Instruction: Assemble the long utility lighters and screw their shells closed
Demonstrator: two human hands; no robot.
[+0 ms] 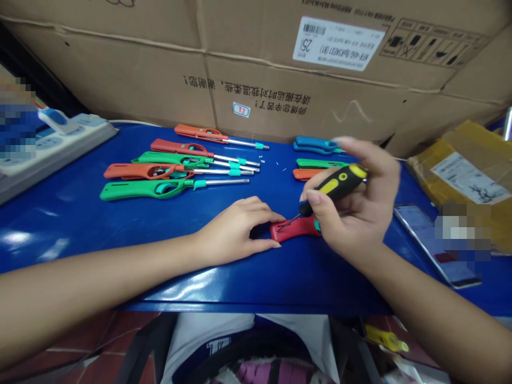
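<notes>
A red lighter body (pixel 294 228) lies on the blue table (pixel 80 224) near its front edge. My left hand (pixel 236 230) pinches the red piece's left end between thumb and fingers and steadies it. My right hand (pixel 356 205) is wrapped round a black and yellow screwdriver (pixel 334 186), whose thin tip touches the red piece. Several long-nosed lighters (pixel 176 168) in orange, red and green lie in a row at the table's left middle. Blue, green and orange lighter handles (pixel 316 154) lie behind my right hand.
A large cardboard box (pixel 256 69) stands along the table's back. A white power strip (pixel 52 144) sits at the left edge. A phone (pixel 436 242) and a taped yellow parcel (pixel 468 176) lie on the right. Small loose bits (pixel 276 162) dot the table's middle.
</notes>
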